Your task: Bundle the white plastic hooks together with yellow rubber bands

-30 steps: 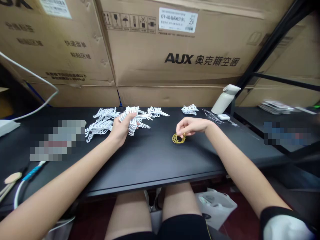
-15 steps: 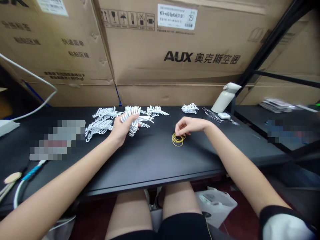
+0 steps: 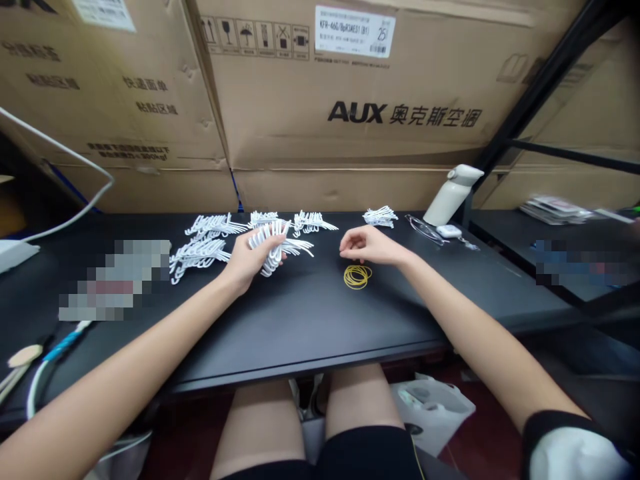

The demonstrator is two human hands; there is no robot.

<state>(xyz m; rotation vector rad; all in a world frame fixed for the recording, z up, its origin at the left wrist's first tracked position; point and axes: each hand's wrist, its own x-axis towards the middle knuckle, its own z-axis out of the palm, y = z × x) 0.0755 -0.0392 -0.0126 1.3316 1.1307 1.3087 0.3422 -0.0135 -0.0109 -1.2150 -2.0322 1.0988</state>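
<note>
My left hand [image 3: 246, 261] is closed around a bundle of small white plastic hooks [image 3: 273, 243], held just above the black table [image 3: 300, 320]. More white hook bundles [image 3: 200, 252] lie to its left and behind it. My right hand [image 3: 369, 244] hovers with its fingers curled in a pinch just above and behind a small pile of yellow rubber bands [image 3: 357, 276]. What the pinch holds, if anything, is too small to see.
Another white hook bundle [image 3: 380, 217] lies at the back, near glasses [image 3: 423, 230] and a tilted white bottle [image 3: 450, 193]. Big cardboard boxes [image 3: 350, 100] wall off the back. A white cable [image 3: 60, 220] runs at the left. A black shelf frame [image 3: 540, 87] stands on the right.
My right hand has lifted off the rubber bands and moved left and back. My left hand has shifted its bundle slightly right.
</note>
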